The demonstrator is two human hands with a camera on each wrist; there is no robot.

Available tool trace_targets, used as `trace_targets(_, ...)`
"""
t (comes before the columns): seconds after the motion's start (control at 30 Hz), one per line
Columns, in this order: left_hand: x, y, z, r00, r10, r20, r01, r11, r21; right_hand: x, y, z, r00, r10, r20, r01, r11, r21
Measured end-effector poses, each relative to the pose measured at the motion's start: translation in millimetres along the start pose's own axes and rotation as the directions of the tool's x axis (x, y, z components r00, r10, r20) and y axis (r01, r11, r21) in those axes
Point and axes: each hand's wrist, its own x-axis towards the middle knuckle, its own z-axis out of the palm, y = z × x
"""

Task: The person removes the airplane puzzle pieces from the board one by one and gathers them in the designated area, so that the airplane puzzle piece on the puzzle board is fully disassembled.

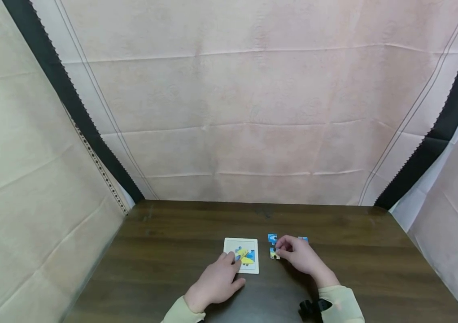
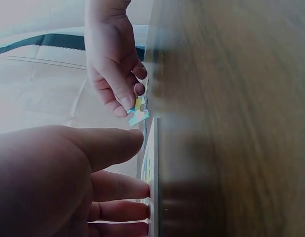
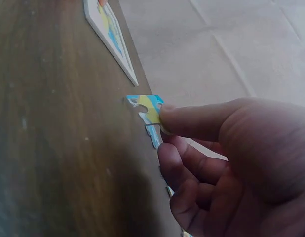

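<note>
My right hand (image 1: pixel 302 257) pinches a jigsaw puzzle piece (image 3: pixel 151 107) between thumb and fingers; the piece is blue, yellow and white. In the left wrist view the same piece (image 2: pixel 139 116) appears tilted, beyond my left thumb. My left hand (image 1: pixel 216 281) rests its fingertips on the lower left of a white-framed puzzle board (image 1: pixel 249 242), its fingers fairly straight. A yellow and blue picture shows inside the frame, partly covered by those fingers. Just past the pinched piece lies a blue puzzle piece (image 1: pixel 272 238) on the table.
Another blue puzzle piece (image 1: pixel 303 238) lies behind my right hand, mostly hidden. The brown wooden table (image 1: pixel 164 255) carries everything. Pale cloth walls (image 1: pixel 253 112) with black strips stand at the back and on both sides. A black strap (image 1: pixel 313 308) is at my right wrist.
</note>
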Motion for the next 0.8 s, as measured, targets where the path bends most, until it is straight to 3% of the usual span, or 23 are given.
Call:
trace_targets(0.37, -0.8, 5.2, 0.0, 0.998, -0.02, 0.064, 0.018, 1.0, 0.02, -1.4, -0.3, 5.3, 0.999, -0.049, -0.02, 0.047, 0.996, -0.081)
trace_targets(0.8, -5.7, 9.4, 1.8, 0.998, -0.001, 0.059, -0.003, 0.998, 0.058, -1.3, -2.9, 3.1, 0.998, -0.048, 0.044, 0.053, 0.991, -0.122)
